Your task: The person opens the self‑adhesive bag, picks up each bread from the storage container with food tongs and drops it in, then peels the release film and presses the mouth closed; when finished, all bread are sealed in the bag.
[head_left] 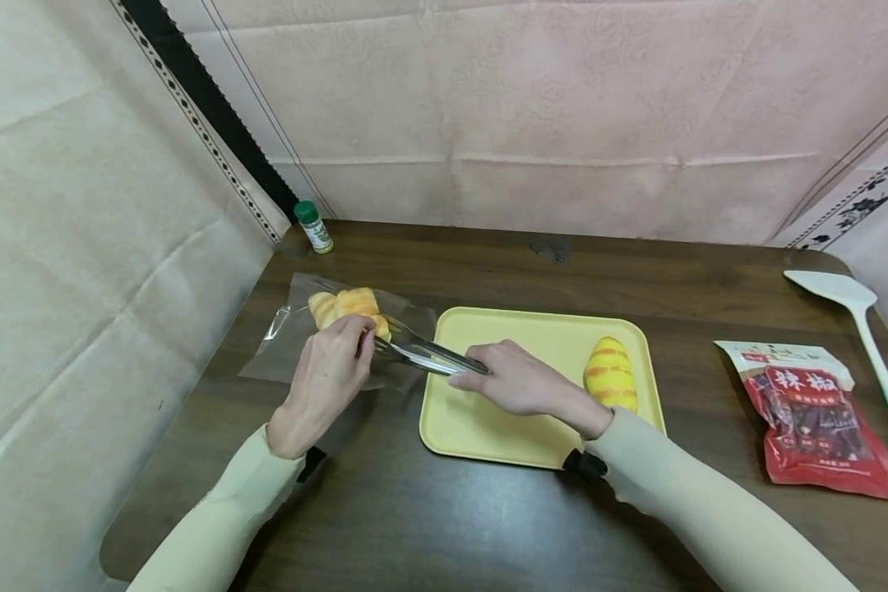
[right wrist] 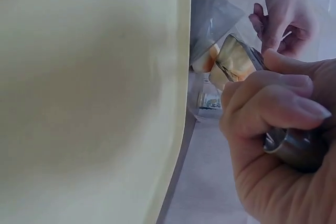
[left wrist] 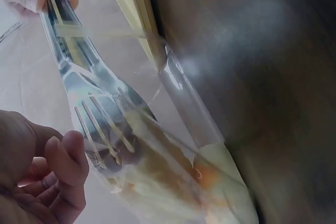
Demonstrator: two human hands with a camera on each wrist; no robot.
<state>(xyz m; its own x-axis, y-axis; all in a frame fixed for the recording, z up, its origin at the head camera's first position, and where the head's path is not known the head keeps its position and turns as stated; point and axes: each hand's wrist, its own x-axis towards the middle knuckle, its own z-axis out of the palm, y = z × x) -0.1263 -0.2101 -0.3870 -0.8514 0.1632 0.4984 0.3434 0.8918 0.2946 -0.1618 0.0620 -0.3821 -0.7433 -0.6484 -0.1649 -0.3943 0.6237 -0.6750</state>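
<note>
My right hand (head_left: 514, 378) grips metal serving tongs (head_left: 432, 359), their ends pointing left at the bread roll (head_left: 357, 302). Beside it a second paler roll (head_left: 322, 309) lies in the clear plastic bag (head_left: 272, 358). In the left wrist view, the slotted tongs head (left wrist: 105, 129) lies against the bread, inside the clear film. My left hand (head_left: 327, 366) pinches the bag's edge near the tongs' ends, thumb and fingertips together. The right wrist view shows fingers curled round the tongs' handle (right wrist: 294, 148).
A yellow tray (head_left: 499, 436) stands under my right arm, bearing a striped yellow bread (head_left: 611, 374) at its right side. Farther right are a red snack packet (head_left: 821, 419) and a white and mint spatula (head_left: 876, 353). A green-capped bottle (head_left: 314, 227) stands at the back left.
</note>
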